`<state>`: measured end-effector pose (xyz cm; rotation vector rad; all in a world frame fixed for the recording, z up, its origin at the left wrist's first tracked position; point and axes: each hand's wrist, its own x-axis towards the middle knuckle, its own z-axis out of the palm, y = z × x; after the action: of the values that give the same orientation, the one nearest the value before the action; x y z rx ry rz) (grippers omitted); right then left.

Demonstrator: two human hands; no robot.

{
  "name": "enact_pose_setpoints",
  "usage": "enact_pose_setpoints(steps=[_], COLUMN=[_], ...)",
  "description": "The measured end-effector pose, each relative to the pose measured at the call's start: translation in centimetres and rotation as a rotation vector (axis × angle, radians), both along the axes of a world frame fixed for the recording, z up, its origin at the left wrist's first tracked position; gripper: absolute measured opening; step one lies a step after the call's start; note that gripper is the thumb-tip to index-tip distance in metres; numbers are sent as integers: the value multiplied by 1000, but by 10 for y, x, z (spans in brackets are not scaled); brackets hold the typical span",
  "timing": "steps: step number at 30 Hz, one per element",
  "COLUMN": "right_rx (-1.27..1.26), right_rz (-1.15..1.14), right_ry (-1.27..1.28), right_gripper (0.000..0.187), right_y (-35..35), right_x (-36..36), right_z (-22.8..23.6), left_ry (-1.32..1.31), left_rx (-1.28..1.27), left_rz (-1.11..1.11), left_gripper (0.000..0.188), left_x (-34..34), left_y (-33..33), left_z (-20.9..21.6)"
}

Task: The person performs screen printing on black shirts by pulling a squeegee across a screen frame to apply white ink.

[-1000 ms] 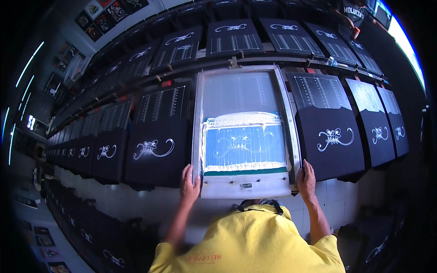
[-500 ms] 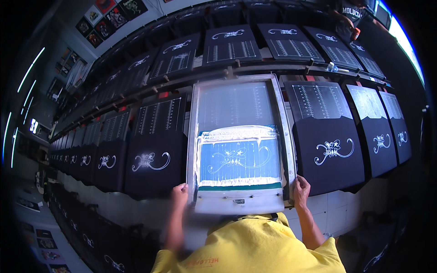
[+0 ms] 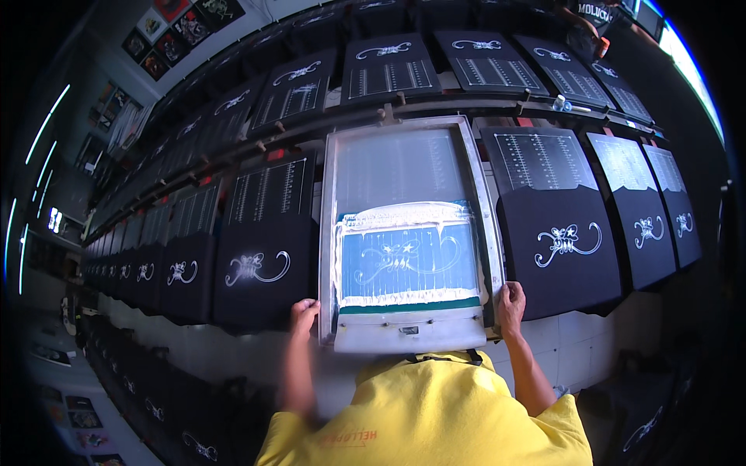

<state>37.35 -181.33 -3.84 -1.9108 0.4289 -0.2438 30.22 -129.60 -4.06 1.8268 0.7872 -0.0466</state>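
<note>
A silk-screen printing frame (image 3: 328, 233) lies in front of me with its long sides running away from me. Its blue mesh (image 3: 408, 260) shows a scroll-and-star design, with thick white ink (image 3: 404, 216) banked across the middle and a thinner band near the close end. My left hand (image 3: 304, 314) is closed at the frame's near left edge, fingertips on the rim. At the near right edge, my right hand (image 3: 511, 309) is closed with thumb and fingers pinched at the rim. Whatever lies under the frame is hidden.
Black shirts on boards flank the frame, a printed one (image 3: 563, 248) to the right and another (image 3: 260, 272) to the left. A rail (image 3: 435, 110) with clamps runs behind, with a further row beyond. A small bottle (image 3: 559, 102) stands on it. Another person (image 3: 587, 35) is at far right.
The whole view has shifted slightly, so the frame and both hands appear higher. Both hands stay at the frame's sides. My left hand was blurred before and is sharper now.
</note>
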Motion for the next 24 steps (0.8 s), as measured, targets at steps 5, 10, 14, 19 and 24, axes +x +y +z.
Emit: enact_pose_setpoints(steps=[5,10,14,19,24], right_rx=[-16,15,32,114,141], right_rz=[-6,-10,-2,-15,6], right_ry=[29,32,46,26,-46], right_gripper=[19,23,23,23,23], right_y=[-3,-1,-7,-19,-63], right_x=[4,6,2,-6,-3], right_z=[1,10,9,29,34], left_ry=[-23,-114,-254,-282,-295], left_rx=[-241,-380,-358,-285,-178], left_rz=[-11,42,106,216,201], left_gripper=[18,17,15,20,21], left_x=[2,-4,-9,-17,-24], left_y=[-1,-1,-11,-44,-84], left_z=[11,10,-1,29,43])
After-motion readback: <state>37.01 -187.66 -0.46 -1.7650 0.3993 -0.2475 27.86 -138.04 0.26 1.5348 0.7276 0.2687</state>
